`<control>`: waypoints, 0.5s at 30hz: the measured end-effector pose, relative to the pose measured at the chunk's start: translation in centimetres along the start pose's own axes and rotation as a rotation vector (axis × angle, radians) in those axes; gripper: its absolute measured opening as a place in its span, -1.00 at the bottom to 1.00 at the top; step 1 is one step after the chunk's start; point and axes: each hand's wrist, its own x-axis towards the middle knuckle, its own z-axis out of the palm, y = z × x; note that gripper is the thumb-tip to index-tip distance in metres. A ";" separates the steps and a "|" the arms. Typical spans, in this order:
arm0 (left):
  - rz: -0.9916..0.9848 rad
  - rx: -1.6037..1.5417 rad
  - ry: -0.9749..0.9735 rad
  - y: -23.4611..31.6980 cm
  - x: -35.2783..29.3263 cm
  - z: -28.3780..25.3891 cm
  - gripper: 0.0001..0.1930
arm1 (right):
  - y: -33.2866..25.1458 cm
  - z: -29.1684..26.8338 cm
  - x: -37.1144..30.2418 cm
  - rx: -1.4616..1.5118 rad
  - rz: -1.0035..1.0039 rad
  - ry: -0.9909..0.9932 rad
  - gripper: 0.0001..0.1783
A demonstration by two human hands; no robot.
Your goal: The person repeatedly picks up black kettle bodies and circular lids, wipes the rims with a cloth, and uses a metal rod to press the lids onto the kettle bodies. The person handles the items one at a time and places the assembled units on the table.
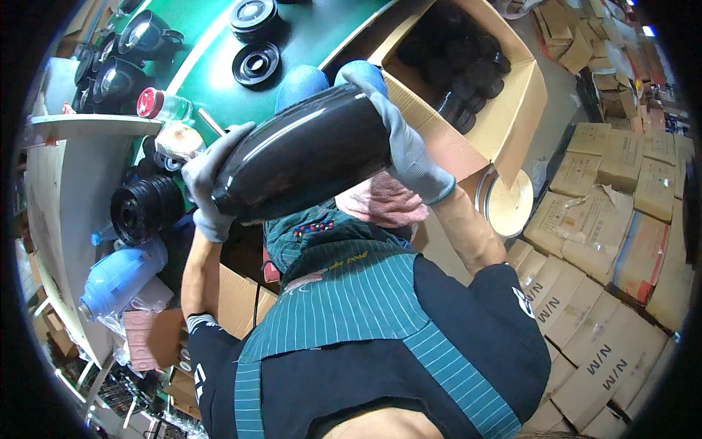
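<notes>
A large, glossy black flask body [307, 157] lies tilted across my lap, its right end higher than its left. Around the narrower left end curls my left hand [212, 183], in a grey glove. My right hand [409, 150], gloved the same way, grips the wide right end, and some of its fingers are hidden behind the body. Underneath, a pink cloth [384, 199] rests on my lap, beside my striped green apron [336, 293].
Black round lids [257, 64] and black jugs [146, 36] stand on the green table [208, 73], near a red-capped jar [164, 104]. Black rings [142, 208] and a blue jug [124, 278] are at left. An open carton [519, 110] holds black parts; stacked cartons [585, 227] fill the right.
</notes>
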 end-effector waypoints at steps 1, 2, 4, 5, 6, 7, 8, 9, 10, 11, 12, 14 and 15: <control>-0.147 -0.194 -0.006 -0.6 -0.2 0.9 -0.61 | -0.9 -0.3 0.7 -0.021 0.031 -0.015 -0.31; -0.194 -0.328 0.042 -2.3 -1.3 2.4 -0.64 | -2.1 -0.3 0.8 -0.221 0.023 -0.056 -0.38; -0.508 -0.756 0.116 -9.3 -7.3 6.2 -0.66 | -3.6 -0.1 0.9 -0.155 0.039 -0.076 -0.37; -0.454 -1.048 0.049 -10.4 -9.8 7.8 -0.52 | -4.0 -0.1 1.0 -0.064 0.114 -0.081 -0.32; -0.428 -1.338 -0.038 -11.2 -12.1 9.3 -0.35 | -4.7 0.0 1.2 0.022 0.191 -0.077 -0.25; -0.454 -1.407 -0.053 -11.3 -13.1 10.3 -0.35 | -4.6 -0.1 1.2 0.039 0.147 -0.076 -0.21; -0.482 -1.477 -0.070 -11.1 -13.9 11.3 -0.34 | -4.6 -0.1 0.9 0.056 0.105 -0.073 -0.16; -0.516 -1.549 -0.089 -10.6 -14.8 12.1 -0.34 | -4.6 0.0 0.5 0.075 0.070 -0.066 -0.12; -0.550 -1.618 -0.106 -10.0 -15.5 12.7 -0.34 | -4.8 0.2 0.4 0.086 0.080 -0.056 -0.08; -0.583 -1.687 -0.122 -9.6 -16.2 13.1 -0.33 | -4.8 0.5 0.1 0.087 0.084 -0.051 -0.08; -0.429 -1.449 -0.127 -9.3 -15.9 13.2 -0.33 | -4.9 0.6 -0.2 0.077 0.086 -0.041 -0.07; -0.004 -0.630 -0.051 -8.9 -15.2 13.0 -0.34 | -5.2 0.9 -0.3 0.082 0.077 -0.026 -0.07; 0.023 -0.538 -0.034 -8.7 -15.5 13.4 -0.35 | -5.1 0.8 -0.3 0.074 0.079 -0.024 -0.07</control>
